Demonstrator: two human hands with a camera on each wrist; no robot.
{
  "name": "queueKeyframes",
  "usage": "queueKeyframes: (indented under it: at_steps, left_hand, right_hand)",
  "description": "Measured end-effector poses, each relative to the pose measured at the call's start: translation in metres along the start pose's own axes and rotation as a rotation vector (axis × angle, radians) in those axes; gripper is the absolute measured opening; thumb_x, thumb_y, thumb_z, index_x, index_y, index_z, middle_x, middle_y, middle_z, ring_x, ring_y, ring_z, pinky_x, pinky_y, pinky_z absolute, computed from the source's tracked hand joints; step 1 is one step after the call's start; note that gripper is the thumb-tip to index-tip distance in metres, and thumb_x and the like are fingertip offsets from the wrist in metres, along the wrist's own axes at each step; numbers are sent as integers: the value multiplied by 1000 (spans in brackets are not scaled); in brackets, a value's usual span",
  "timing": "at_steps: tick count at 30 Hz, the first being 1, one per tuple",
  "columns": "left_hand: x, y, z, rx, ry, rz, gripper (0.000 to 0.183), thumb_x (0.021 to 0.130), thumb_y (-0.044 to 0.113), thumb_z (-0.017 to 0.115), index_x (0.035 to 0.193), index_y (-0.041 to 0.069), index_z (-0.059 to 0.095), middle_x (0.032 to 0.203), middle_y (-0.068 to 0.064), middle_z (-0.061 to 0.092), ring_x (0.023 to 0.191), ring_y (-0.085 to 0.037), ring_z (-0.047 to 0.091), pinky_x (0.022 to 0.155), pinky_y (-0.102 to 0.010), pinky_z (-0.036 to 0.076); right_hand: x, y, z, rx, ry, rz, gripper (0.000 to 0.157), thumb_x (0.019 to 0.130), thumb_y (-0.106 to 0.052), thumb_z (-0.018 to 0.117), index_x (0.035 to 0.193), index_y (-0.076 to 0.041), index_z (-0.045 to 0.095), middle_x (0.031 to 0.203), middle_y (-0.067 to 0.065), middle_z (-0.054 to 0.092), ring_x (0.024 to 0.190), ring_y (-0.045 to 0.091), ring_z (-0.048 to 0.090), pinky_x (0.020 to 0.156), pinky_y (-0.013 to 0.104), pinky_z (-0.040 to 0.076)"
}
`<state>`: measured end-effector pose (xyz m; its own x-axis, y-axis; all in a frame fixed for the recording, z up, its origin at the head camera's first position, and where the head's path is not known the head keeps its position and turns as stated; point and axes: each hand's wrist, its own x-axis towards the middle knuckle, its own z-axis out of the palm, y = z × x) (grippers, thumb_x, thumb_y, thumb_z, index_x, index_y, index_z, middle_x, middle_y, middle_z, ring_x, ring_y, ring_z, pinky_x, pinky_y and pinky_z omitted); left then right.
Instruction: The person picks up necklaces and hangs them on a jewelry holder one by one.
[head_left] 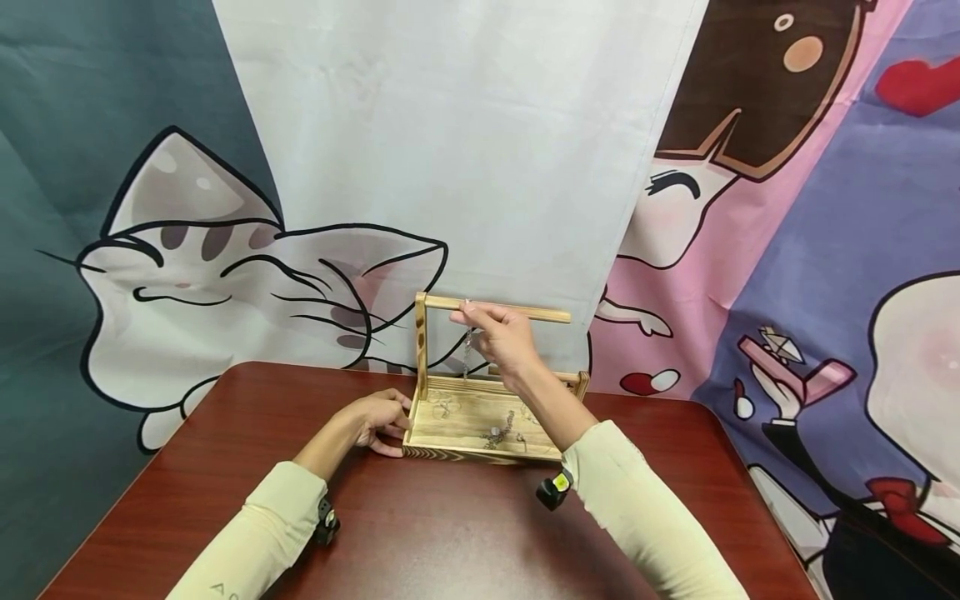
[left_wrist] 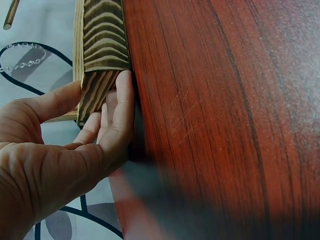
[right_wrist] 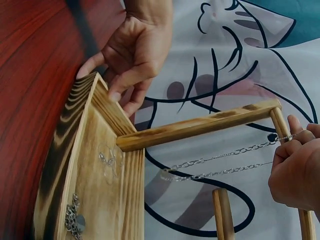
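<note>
A wooden jewelry stand [head_left: 465, 455] stands on the table, its shallow tray below and an upper bar [head_left: 551, 316] on a post at the left. The left hand [head_left: 381, 417] grips the tray's left end; in the left wrist view the thumb lies on one side and the fingers on the other. Up at the bar, the right hand [head_left: 512, 343] pinches a silver chain [right_wrist: 245, 149], which hangs in a long loop beneath the fingertips. Whether the chain passes over the bar is hard to see. In the tray lie a bunched chain with a round pendant [right_wrist: 80, 222] and thin looped jewelry [right_wrist: 109, 161].
The reddish-brown table [head_left: 420, 525] extends in front and to both sides. A shorter, lower bar [right_wrist: 223, 212] belongs to the stand's right side. Behind hangs a cloth backdrop [head_left: 465, 150] with cartoon drawings, close to the stand.
</note>
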<state>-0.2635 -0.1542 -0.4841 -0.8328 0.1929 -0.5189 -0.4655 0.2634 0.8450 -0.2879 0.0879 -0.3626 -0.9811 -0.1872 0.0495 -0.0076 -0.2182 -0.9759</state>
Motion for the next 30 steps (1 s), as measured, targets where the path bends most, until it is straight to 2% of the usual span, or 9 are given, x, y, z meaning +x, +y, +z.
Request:
queueKeyframes:
  at_steps: [13, 25, 30]
  left_hand:
    - [2, 1, 1, 8, -16, -4, 47, 96, -9, 63, 138, 3, 46, 108, -16, 68, 98, -27, 71, 82, -49, 72]
    - [0, 1, -1, 10, -14, -4, 45, 97, -8, 63, 138, 3, 46, 107, -15, 67, 98, -28, 71, 83, -49, 72]
    - [0, 1, -1, 2, -10, -6, 46, 97, -9, 62, 138, 3, 46, 107, -15, 67, 98, -28, 70, 81, -48, 72]
  right_hand:
    - [2, 8, 10, 20, -11, -6, 26, 110, -17, 75, 130, -2, 80, 93, -9, 87, 41, -1, 26, 42, 17, 17]
    - [6, 6, 28, -6, -23, 8, 30, 110, -21, 76, 134, -2, 79, 96, -11, 88, 43, 0, 25, 43, 17, 18]
    - [6, 9, 35, -19, -25, 10, 26, 109, -21, 77, 129, -5, 82, 100, -9, 88, 45, 1, 26, 44, 17, 20]
